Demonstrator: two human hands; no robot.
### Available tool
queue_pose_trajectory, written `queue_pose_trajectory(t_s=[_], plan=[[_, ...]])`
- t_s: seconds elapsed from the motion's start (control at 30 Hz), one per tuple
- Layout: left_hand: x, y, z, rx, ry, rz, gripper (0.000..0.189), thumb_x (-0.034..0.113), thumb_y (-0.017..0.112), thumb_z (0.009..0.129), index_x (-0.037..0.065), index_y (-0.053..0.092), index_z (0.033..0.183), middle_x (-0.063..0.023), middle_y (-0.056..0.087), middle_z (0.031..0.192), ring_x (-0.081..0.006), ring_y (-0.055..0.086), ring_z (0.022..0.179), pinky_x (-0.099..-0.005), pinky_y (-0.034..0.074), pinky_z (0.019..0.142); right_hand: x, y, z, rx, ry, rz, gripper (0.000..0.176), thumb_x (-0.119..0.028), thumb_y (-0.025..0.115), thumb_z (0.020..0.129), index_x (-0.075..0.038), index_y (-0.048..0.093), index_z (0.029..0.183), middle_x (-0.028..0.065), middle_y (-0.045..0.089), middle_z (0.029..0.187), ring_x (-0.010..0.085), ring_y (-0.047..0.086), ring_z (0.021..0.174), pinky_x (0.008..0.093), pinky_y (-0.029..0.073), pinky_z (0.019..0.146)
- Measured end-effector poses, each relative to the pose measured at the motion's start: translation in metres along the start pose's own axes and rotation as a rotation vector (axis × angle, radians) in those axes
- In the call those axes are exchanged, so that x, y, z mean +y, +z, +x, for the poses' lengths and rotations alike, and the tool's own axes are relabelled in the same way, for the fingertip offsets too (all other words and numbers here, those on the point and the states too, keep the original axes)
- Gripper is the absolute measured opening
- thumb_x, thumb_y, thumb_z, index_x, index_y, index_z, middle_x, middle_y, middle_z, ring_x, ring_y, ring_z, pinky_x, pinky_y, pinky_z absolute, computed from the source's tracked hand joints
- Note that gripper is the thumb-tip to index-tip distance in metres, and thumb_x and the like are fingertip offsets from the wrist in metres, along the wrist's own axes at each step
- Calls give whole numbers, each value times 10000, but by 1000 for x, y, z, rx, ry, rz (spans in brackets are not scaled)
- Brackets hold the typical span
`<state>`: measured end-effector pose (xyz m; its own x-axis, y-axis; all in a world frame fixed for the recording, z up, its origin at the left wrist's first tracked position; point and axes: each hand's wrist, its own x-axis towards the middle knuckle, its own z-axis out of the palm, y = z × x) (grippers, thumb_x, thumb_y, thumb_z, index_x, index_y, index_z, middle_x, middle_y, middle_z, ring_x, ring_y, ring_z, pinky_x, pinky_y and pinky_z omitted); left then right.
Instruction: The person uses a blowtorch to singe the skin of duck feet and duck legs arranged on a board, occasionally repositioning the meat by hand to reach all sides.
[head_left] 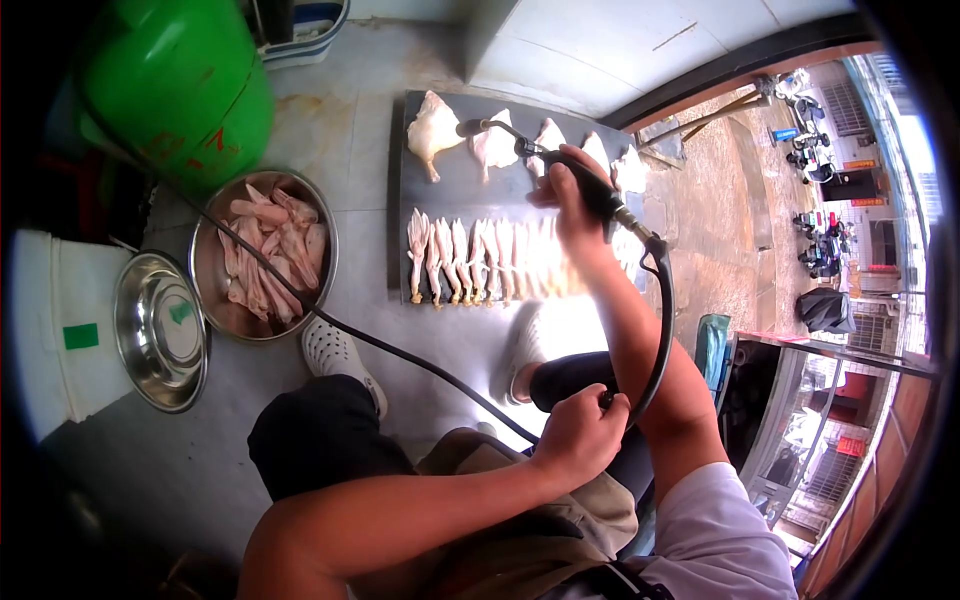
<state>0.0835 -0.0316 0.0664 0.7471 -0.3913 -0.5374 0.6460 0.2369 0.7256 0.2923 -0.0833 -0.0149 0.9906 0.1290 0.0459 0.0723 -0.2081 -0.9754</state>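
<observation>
My right hand (572, 195) grips the black handle of a gas torch (600, 195). The torch's nozzle end is over the top row of pale poultry leg pieces (433, 125), between the first and second from the left; no flame can be made out. Below them, a row of several slim pale pieces (475, 262) lies side by side on the dark board (430, 198), washed out by sunlight at the right. Lower down, near my lap, my left hand (582, 432) is closed around the black hose (400, 352), which also runs up left towards a green cylinder.
The green cylinder (180, 90) stands upper left. Under it, a steel bowl (326, 270) holds several raw pieces, beside an empty steel basin (130, 330). My feet in white clogs (340, 355) are below the board. At right are a doorway, a glass cabinet (800, 430) and parked scooters (820, 240).
</observation>
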Motion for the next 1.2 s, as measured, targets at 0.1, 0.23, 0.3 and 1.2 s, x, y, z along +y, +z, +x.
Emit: queue_pose_trajectory(t_s=[0.1,0.23,0.3,1.2], plan=[[-7,5,5,48,67,1,320,258,508,930,-9,512,754,-81,566,543,-168,622,532,-315,478,552,-1,3,4,-12,31,-14,378,-151,570,937,38,495,1255,156,659,899,214,698,748,301,561,696],[-10,7,11,80,106,41,323,262,507,927,-15,519,763,-92,580,541,-178,622,530,-321,478,555,-4,3,2,-29,28,-6,368,-126,571,938,43,493,1255,155,659,898,211,697,747,298,563,697],[-9,7,12,79,94,58,322,262,509,926,-18,522,767,-97,585,542,-182,622,529,-324,479,555,-4,2,4,-36,35,-19,362,-119,571,939,42,494,1254,153,658,901,210,696,750,297,564,698],[-5,4,13,84,67,52,318,262,516,934,-7,529,766,-99,585,531,-188,621,516,-326,474,546,-5,-5,7,-71,29,-95,390,-168,584,929,36,512,1253,158,660,927,217,706,771,300,569,707]])
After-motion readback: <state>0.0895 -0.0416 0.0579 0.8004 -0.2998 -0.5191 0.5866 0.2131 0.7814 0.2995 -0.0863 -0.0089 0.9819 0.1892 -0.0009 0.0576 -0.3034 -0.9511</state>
